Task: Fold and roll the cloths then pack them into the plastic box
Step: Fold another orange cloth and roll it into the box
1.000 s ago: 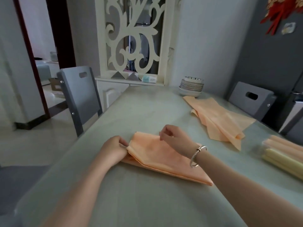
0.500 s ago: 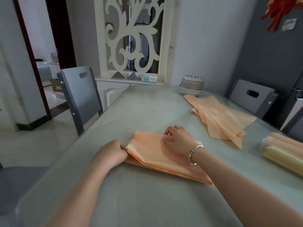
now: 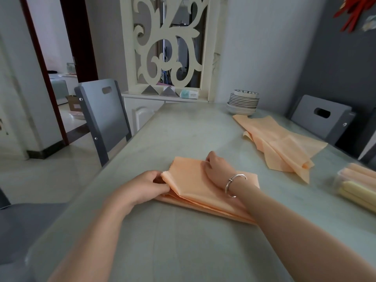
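A folded orange cloth [image 3: 189, 180] lies on the table in front of me. My left hand [image 3: 146, 186] pinches its layered left corner between thumb and fingers. My right hand [image 3: 218, 169], with a silver bracelet on the wrist, rests on top of the cloth near its far edge, fingers bent and pressing down. A second orange cloth [image 3: 278, 143] lies loose and unfolded further right. At the right edge stands the clear plastic box [image 3: 341, 176] with rolled orange and yellow cloths [image 3: 360, 186] inside.
A stack of plates and bowls [image 3: 243, 102] sits at the table's far end beside the loose cloth. Grey chairs stand at the left [image 3: 101, 115] and right [image 3: 323, 119] sides of the pale table [image 3: 183, 127]. A carved cream screen is behind.
My right hand came down onto the cloth and slid toward its far edge. The left hand kept its pinch on the left corner.
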`<state>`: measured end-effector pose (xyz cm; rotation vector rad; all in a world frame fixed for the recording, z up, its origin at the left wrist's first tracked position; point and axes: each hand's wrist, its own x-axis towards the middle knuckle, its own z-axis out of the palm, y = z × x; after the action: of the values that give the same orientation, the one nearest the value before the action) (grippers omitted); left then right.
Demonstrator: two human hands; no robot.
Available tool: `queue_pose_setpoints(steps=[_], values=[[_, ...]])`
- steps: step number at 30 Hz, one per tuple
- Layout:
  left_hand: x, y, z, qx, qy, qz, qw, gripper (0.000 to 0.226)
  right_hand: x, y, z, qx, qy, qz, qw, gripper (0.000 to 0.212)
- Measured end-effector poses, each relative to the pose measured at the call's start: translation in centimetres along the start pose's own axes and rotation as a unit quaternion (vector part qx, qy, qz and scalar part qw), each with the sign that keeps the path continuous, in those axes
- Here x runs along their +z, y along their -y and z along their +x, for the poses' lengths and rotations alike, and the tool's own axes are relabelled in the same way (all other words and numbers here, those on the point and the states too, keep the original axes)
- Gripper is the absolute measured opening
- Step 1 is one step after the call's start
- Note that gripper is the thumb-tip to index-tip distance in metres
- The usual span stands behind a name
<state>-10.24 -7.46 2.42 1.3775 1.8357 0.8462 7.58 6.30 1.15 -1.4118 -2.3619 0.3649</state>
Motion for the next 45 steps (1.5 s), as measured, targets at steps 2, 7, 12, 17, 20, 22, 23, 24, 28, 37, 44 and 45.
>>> queue_pose_setpoints(steps=[2,7,12,17,20,22,23,24,28,37,44,45], values=[[-0.9,0.3,-0.5,0.011,0.045,0.000,0.999,0.032,0.6,0.1,0.1,0.004,-0.003,-0.033,0.999,0.021],[-1.0,0.6,-0.3,0.058,0.031,0.018,0.998,0.023,0.8,0.4,-0.1,0.003,-0.013,-0.068,0.998,0.022],[-0.7,0.7,0.0,0.082,-0.084,0.052,0.992,0.031,1.5,0.6,-0.6,-0.010,-0.038,-0.103,0.994,0.027],[-0.6,1.6,1.0,0.009,-0.187,0.061,0.980,0.028,1.8,1.0,-0.9,-0.007,-0.055,-0.141,0.988,0.036],[0.8,0.8,0.9,0.113,-0.288,0.044,0.950,0.010,1.5,1.0,-1.0,0.020,-0.042,-0.154,0.987,0.039],[2.7,-0.5,0.2,0.223,-0.233,0.070,0.944,0.021,1.1,1.1,-1.0,0.035,-0.027,-0.157,0.987,0.046],[3.7,-1.1,-0.3,0.246,-0.187,0.110,0.945,0.029,0.6,1.2,-1.0,0.042,-0.011,-0.159,0.986,0.052],[4.6,-1.3,-0.5,0.247,-0.149,0.169,0.943,0.033,0.0,1.0,-1.0,0.052,0.013,-0.163,0.985,0.055],[5.6,-1.9,-1.0,0.195,-0.133,0.375,0.896,0.052,-3.4,-1.3,-1.5,0.046,0.112,-0.136,0.983,0.035],[8.3,-3.4,1.7,0.123,-0.024,0.454,0.882,0.072,-3.6,-6.5,-5.9,0.034,-0.030,-0.129,0.991,0.027],[9.8,-4.0,5.4,0.086,-0.008,0.435,0.896,0.075,-5.8,-5.3,-6.5,-0.099,-0.031,0.003,0.995,0.014],[10.0,-4.1,5.9,0.084,-0.014,0.424,0.902,0.075,-6.3,-4.8,-7.2,-0.111,0.009,0.034,0.993,0.010]])
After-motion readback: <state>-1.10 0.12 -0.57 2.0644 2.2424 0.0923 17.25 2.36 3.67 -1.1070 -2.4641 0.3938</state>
